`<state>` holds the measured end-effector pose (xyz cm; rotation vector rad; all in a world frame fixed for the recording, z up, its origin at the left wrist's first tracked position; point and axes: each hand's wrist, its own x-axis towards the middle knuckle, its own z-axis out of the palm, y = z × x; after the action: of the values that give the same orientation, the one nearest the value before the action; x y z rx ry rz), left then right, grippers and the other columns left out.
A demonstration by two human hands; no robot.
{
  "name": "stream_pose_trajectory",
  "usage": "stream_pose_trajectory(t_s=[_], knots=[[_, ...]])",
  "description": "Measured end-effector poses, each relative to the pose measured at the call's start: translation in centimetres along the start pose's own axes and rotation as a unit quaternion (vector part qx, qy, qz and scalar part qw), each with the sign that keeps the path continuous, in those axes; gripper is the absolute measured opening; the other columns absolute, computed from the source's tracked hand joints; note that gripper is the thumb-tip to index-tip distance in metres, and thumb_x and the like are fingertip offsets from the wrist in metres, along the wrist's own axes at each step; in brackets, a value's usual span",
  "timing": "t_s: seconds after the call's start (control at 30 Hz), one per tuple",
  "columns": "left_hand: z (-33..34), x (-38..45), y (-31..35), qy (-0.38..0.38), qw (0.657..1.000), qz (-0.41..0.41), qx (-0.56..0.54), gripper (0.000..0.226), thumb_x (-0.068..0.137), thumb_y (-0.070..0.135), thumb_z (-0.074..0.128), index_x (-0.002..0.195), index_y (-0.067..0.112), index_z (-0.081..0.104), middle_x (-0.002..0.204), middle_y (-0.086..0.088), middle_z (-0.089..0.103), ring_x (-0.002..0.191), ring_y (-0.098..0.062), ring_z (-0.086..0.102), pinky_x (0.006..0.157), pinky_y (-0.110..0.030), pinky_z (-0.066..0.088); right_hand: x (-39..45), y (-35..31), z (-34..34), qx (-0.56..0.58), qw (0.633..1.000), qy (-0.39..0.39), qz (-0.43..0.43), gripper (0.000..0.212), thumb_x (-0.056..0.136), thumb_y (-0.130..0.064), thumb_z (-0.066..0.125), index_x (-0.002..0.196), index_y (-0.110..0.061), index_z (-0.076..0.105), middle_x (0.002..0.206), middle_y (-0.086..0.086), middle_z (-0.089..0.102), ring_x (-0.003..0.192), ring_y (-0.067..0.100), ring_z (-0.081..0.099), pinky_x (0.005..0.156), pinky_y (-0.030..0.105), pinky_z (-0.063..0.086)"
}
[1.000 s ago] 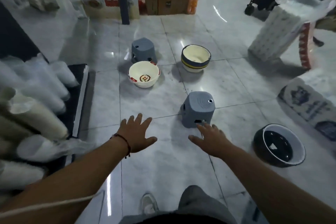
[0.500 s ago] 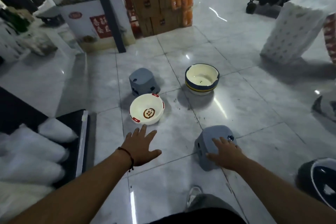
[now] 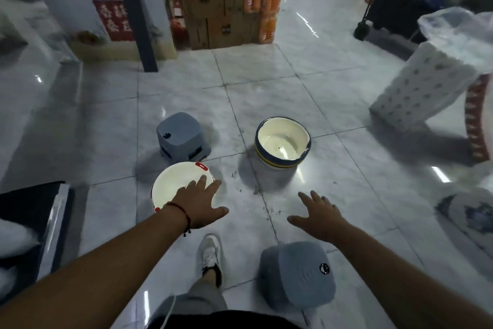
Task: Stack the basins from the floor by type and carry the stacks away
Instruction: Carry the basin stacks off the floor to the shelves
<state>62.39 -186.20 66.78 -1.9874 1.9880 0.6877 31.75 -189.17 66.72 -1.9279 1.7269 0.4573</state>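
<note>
Stepping past the grey stool (image 3: 298,275), both hands open and empty; left hand (image 3: 196,202) now reaches, apparently over, the white basin (image 3: 170,187), right hand (image 3: 317,215) trailing.

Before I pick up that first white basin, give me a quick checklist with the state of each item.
1. Left hand over the white basin: ok, fingers spread above its rim.
2. Grip on it: not ok, nothing held yet.
3. Right hand free: ok, open above bare floor.
4. Basin empty: cannot tell, the hand hides part.
5. Striped basin reachable next: ok, upright and apart.
6. Footing: not ok, a grey stool sits beside the shoe.
</note>
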Motion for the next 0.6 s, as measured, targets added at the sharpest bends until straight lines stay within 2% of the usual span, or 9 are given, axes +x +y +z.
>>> stream_pose_trajectory(t_s=[0.13, 0.27, 0.47, 0.6], knots=[[-4.5, 10.2, -1.4, -0.036, 0.998, 0.050, -0.003, 0.087, 0.086, 0.072, 0.042, 0.155, 0.032, 0.007, 0.163, -0.010, 0.006, 0.148, -0.030, 0.017, 0.115, -0.045, 0.026, 6.5, -0.9, -3.3, 0.029, 0.998, -0.018, 0.057, 0.086, 0.089, -0.068, 0.046, 0.156, -0.027, 0.012, 0.164, 0.008, 0.006, 0.149, 0.032, 0.010, 0.118, 0.050, 0.014], [-8.9, 19.6, -2.3, -0.073, 0.994, 0.081, 0.027, 0.090, 0.084, 0.073, 0.043, 0.156, 0.033, 0.006, 0.163, -0.012, 0.002, 0.149, -0.031, 0.013, 0.118, -0.046, 0.021, 12.2, -1.9, -6.1, 0.073, 0.991, -0.029, 0.108, 0.084, 0.090, -0.066, 0.047, 0.156, -0.027, 0.011, 0.164, 0.008, 0.006, 0.149, 0.032, 0.009, 0.118, 0.049, 0.014], [-13.9, 30.8, 0.4, -0.108, 0.979, 0.133, 0.107, 0.088, 0.087, 0.072, 0.041, 0.156, 0.032, 0.005, 0.164, -0.010, 0.002, 0.148, -0.032, 0.015, 0.117, -0.047, 0.022, 19.5, -0.3, -9.0, 0.119, 0.982, -0.046, 0.143, 0.086, 0.089, -0.067, 0.045, 0.156, -0.027, 0.010, 0.164, 0.009, 0.005, 0.149, 0.032, 0.010, 0.119, 0.049, 0.014], [-15.5, 37.9, 2.6, -0.126, 0.974, 0.145, 0.119, 0.085, 0.089, 0.068, 0.043, 0.156, 0.030, 0.009, 0.164, -0.010, 0.004, 0.146, -0.033, 0.021, 0.116, -0.045, 0.027, 26.1, 2.3, -10.1, 0.144, 0.975, -0.063, 0.156, 0.086, 0.088, -0.068, 0.045, 0.156, -0.028, 0.010, 0.164, 0.007, 0.005, 0.149, 0.031, 0.010, 0.118, 0.049, 0.016]])
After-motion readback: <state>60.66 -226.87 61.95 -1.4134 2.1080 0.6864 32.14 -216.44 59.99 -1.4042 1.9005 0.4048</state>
